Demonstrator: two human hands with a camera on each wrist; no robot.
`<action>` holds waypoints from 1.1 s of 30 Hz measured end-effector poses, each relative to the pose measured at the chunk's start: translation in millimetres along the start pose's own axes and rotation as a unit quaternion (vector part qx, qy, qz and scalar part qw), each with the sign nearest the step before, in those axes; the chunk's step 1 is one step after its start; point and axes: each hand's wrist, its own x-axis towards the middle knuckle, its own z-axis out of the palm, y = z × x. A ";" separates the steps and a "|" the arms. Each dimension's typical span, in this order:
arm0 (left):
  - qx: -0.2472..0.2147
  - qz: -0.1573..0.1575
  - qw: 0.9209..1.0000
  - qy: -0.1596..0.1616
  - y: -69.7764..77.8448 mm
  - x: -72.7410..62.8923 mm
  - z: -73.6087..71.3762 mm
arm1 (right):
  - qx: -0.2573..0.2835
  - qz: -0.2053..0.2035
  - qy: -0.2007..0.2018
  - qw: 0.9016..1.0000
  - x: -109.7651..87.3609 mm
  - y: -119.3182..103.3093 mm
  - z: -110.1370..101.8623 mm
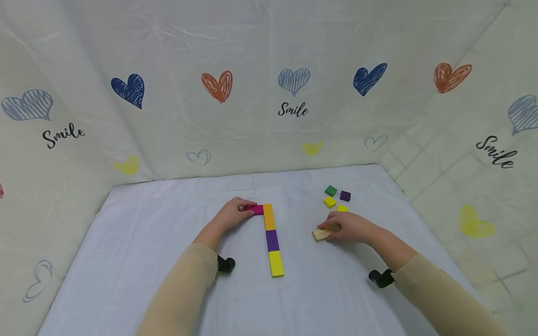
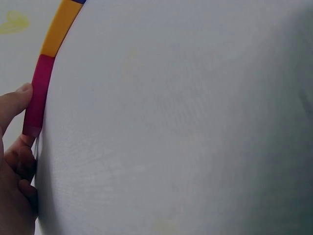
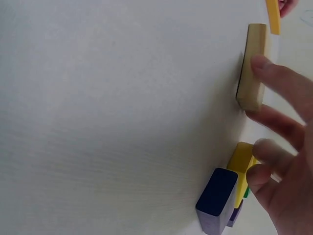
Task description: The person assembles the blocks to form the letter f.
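My left hand (image 1: 227, 218) pinches a magenta wooden block (image 1: 257, 210), thumb on one side and fingers at its outer end in the left wrist view. The block's other end meets the top of an orange block (image 1: 269, 217). Below that, a purple block (image 1: 272, 241) and a yellow block (image 1: 276, 264) continue end to end in a line toward me. To the right of this line, my right hand (image 1: 352, 227) holds a plain wood-coloured block (image 1: 321, 234) between thumb and fingers, low over the table. Its remaining fingers curl near a yellow block (image 3: 241, 157) in the right wrist view.
Behind the right hand lie a green block (image 1: 330, 190), a dark purple block (image 1: 345, 196) and two yellow blocks, one at the left (image 1: 329, 202). A white cloth covers the table (image 1: 126, 261). Heart-printed sheeting (image 1: 252, 135) rises along its back and sides.
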 end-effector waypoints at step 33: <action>-0.008 -0.011 1.000 -0.008 1.9 -0.8 -2.3 | 0.067 -0.004 0.055 0.996 58.5 -17.9 -9.2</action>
